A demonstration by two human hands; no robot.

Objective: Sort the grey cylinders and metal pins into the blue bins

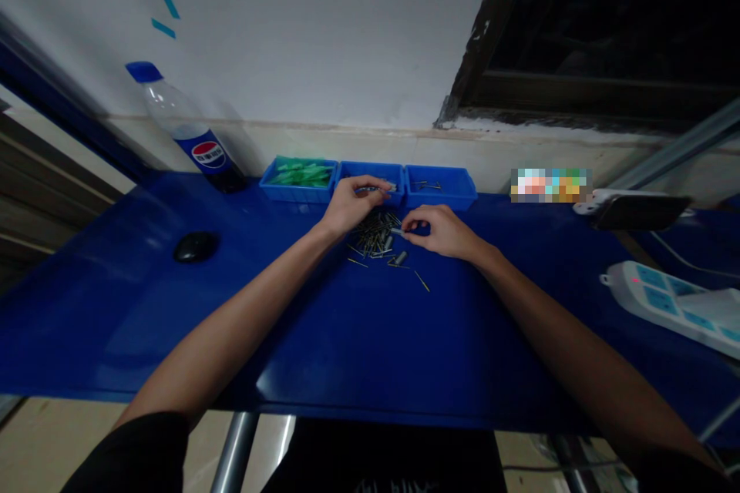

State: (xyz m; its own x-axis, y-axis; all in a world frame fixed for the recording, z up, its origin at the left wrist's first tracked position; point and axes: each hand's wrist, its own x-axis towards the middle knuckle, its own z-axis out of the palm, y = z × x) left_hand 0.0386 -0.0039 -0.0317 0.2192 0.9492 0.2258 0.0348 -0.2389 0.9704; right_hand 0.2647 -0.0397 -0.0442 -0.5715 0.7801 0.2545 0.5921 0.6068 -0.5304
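My left hand (354, 204) is closed in a pinch at the front of the middle blue bin (370, 169). A small pale piece shows at its fingertips, too small to name. Thumb and fingers of my right hand (442, 231) are closed on the end of a small grey cylinder (397, 232), at the right side of the pile. Between the hands lies a heap of thin metal rods (370, 237), some golden, some silver, like drill bits. Another grey cylinder (401, 257) lies at the heap's front edge. One loose rod (422, 281) is apart, nearer me.
Left of the middle bin stands a blue bin (297, 196) of green plastic pieces; the right bin (448, 196) holds a few rods. A cola bottle (200, 146) and black mouse (195, 246) are left. Rightward are a phone (641, 209) and power strip (664, 300).
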